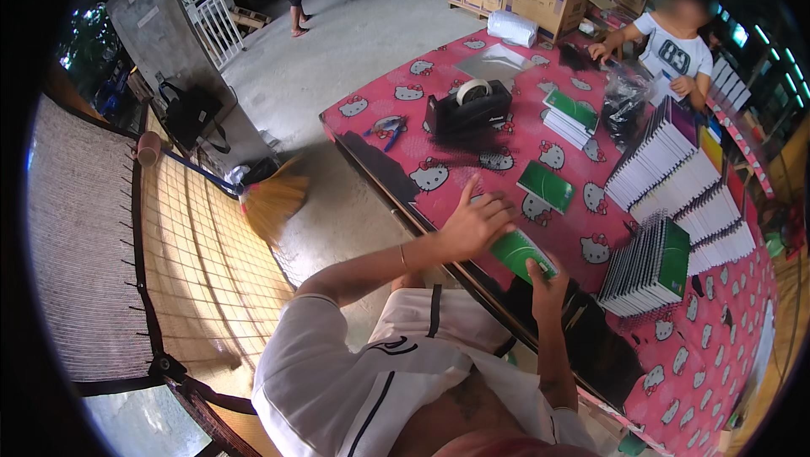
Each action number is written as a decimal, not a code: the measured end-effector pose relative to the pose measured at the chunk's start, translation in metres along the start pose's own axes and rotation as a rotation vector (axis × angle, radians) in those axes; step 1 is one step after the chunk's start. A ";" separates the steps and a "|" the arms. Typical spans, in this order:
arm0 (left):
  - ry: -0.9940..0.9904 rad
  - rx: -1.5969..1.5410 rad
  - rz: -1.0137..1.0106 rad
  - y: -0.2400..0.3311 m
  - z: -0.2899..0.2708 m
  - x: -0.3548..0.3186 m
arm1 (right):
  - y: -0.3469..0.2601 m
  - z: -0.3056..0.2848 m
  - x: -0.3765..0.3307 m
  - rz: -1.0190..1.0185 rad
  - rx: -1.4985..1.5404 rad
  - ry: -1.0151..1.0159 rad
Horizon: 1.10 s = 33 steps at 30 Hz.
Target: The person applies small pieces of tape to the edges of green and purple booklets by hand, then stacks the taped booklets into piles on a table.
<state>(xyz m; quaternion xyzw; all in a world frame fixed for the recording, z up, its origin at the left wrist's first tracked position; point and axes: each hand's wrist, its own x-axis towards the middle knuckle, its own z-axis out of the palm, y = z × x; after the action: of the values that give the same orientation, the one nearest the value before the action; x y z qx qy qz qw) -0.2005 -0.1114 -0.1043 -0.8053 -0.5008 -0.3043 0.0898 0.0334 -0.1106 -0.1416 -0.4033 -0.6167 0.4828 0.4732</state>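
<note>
A green spiral notebook (516,253) is held over the near edge of the table, tilted, with its wire binding along one side. My right hand (548,284) grips its near right end, thumb on the cover. At the far left end my left hand (481,225) has its fingers bent over the notebook, with one finger raised. Another green notebook (546,187) lies flat just beyond. To the right stands a row of green spiral notebooks (645,267), bindings facing left. Farther off, a small stack of green-covered notebooks (572,115) lies on the cloth.
The table wears a pink patterned cloth (595,246). On it are a black tape dispenser (468,111), blue-handled pliers (388,130), a dark plastic bag (624,107) and tall notebook stacks (675,170). A co-worker (675,48) stands across the table, near an open carton (544,5). A broom (274,195) leans at left.
</note>
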 end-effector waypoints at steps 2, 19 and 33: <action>-0.194 -0.070 0.025 -0.009 -0.013 0.014 | -0.019 0.000 0.003 0.035 0.041 -0.009; -0.110 0.047 0.187 0.040 0.018 -0.032 | -0.013 -0.007 0.002 0.050 0.184 0.023; -0.082 0.033 0.133 0.053 0.017 -0.026 | -0.026 -0.003 0.008 -0.019 0.101 -0.069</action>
<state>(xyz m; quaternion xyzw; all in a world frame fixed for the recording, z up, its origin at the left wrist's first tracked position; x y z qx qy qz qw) -0.1563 -0.1491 -0.1246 -0.8471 -0.4542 -0.2560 0.1025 0.0333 -0.1074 -0.1138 -0.3562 -0.6114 0.5223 0.4759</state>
